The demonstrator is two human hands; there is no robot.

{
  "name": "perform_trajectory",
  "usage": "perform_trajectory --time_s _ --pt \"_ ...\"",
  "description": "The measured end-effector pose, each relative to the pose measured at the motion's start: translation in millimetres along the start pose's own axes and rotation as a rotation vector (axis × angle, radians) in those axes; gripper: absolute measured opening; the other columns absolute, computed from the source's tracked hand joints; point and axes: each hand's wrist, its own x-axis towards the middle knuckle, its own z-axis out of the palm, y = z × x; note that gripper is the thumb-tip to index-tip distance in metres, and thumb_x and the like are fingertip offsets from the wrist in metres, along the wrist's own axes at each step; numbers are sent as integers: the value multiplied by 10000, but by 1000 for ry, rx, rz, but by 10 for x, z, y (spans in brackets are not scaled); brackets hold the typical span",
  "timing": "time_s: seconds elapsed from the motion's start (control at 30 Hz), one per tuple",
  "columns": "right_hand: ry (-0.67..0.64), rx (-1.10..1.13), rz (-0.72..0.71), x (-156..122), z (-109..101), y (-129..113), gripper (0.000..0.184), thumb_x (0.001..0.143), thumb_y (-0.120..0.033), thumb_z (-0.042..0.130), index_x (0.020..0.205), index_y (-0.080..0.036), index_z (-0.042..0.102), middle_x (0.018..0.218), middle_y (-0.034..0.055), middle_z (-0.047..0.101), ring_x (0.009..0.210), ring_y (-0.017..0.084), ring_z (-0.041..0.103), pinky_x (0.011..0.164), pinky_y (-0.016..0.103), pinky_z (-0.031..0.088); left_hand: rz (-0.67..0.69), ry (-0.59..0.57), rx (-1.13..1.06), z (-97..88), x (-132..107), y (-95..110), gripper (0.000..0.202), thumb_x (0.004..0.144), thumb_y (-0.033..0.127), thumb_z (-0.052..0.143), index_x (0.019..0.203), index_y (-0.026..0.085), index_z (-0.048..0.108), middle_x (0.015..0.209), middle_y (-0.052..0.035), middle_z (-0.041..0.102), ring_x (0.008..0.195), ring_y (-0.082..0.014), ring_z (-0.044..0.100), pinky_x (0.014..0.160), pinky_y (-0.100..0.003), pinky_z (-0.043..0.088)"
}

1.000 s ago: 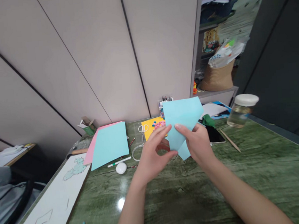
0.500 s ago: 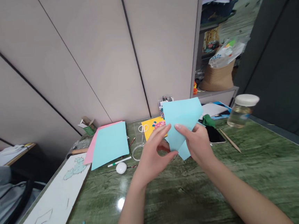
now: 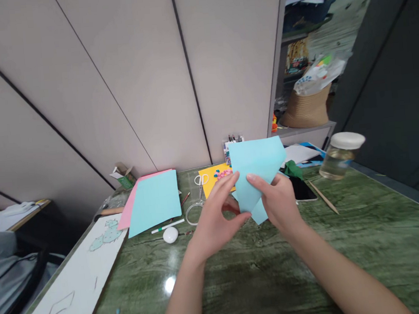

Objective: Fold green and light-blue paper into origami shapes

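Observation:
A folded light blue sheet of paper (image 3: 256,165) is held up above the green marble table (image 3: 260,274). My right hand (image 3: 281,202) pinches its lower part, thumb in front. My left hand (image 3: 215,217) touches the sheet's left edge and bottom with its fingertips curled around it. Behind the hands lie scissors (image 3: 200,181), a yellow card with coloured dots (image 3: 214,175) and a ring of clear tape (image 3: 194,212).
Light blue and pink sheets (image 3: 152,201) lie at the left, with a white pen (image 3: 167,226) and a white egg-shaped object (image 3: 170,234). A long white drawing sheet (image 3: 74,286) sits on the left edge. A phone (image 3: 302,190), wooden stick (image 3: 323,197) and lidded glass jar (image 3: 339,155) stand right.
Almost nothing has moved. My left fingers have shifted slightly along the sheet's left edge; the paper stays held up in the same place.

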Motion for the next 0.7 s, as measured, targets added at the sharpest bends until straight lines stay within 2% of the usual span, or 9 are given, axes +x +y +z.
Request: perform_trajectory --time_s 0.1,0.3,0.47,0.6,0.7 --pt "12 -18 -26 -18 1 -16 239 653 -292 760 855 -176 710 830 52 726 736 211 655 682 347 524 41 1 51 -7 -5 14 760 765 102 634 1380 392 293 1423 -61 317 664 -55 548 719 -292 572" --pt "26 -195 -180 -114 -35 -126 136 665 -300 747 714 -185 694 729 27 713 678 201 638 645 332 520 177 18 191 -8 -47 59 777 774 103 625 1388 413 262 1372 -50 385 654 -64 546 788 -331 552" --pt "15 -206 -219 -207 -64 -190 101 668 -289 747 699 -213 688 693 15 692 644 187 610 614 323 510 235 30 202 5 -87 90 791 778 121 633 1390 438 243 1352 -33 404 632 -62 541 780 -328 556" --pt "1 -199 -200 -216 -75 -209 95 680 -299 740 705 -222 691 703 14 693 643 183 606 617 320 504 223 43 180 22 -91 107 782 772 126 643 1381 439 264 1350 -31 408 633 -63 547 766 -330 564" --pt "-125 -214 -155 -167 -73 -262 135 720 -334 702 796 -222 706 826 30 711 760 212 631 697 342 499 153 91 111 40 -80 107 782 762 123 650 1376 431 276 1386 -41 366 647 -68 558 723 -313 572"
